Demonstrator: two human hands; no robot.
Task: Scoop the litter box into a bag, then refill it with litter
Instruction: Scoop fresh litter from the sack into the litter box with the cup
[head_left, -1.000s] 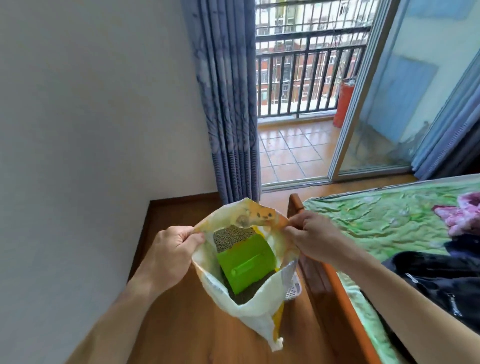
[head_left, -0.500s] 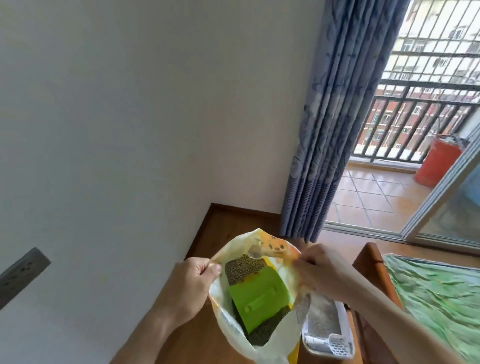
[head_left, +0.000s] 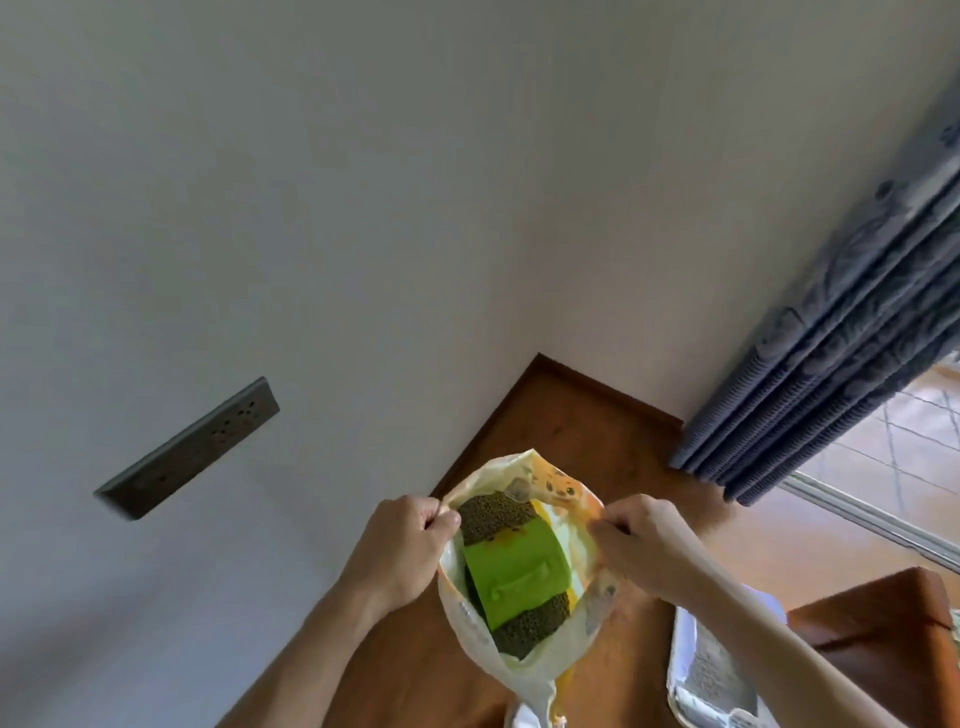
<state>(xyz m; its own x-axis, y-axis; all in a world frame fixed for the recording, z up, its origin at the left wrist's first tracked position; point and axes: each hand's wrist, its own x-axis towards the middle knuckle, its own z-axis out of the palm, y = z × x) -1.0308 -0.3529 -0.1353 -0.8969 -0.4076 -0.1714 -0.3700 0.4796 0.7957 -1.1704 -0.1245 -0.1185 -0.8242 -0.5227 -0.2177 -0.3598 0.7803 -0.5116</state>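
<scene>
I hold a white and yellow litter bag (head_left: 524, 660) open above the wooden floor. My left hand (head_left: 402, 545) pinches its left rim and my right hand (head_left: 641, 540) pinches its right rim. Inside the bag lie dark green-brown litter pellets (head_left: 493, 512) and a bright green scoop (head_left: 517, 574), half buried. The white litter box (head_left: 711, 675) holding grey litter sits on the floor at the lower right, partly behind my right forearm.
A white wall fills the left and top, with a grey socket strip (head_left: 189, 449) on it. Blue curtains (head_left: 841, 364) hang at the right beside a sliding door track. A wooden bed corner (head_left: 878, 629) stands at the lower right.
The view has swung left and down toward the wall corner. Both hands keep their hold on the bag's rim, and the litter box has come into view at the lower right.
</scene>
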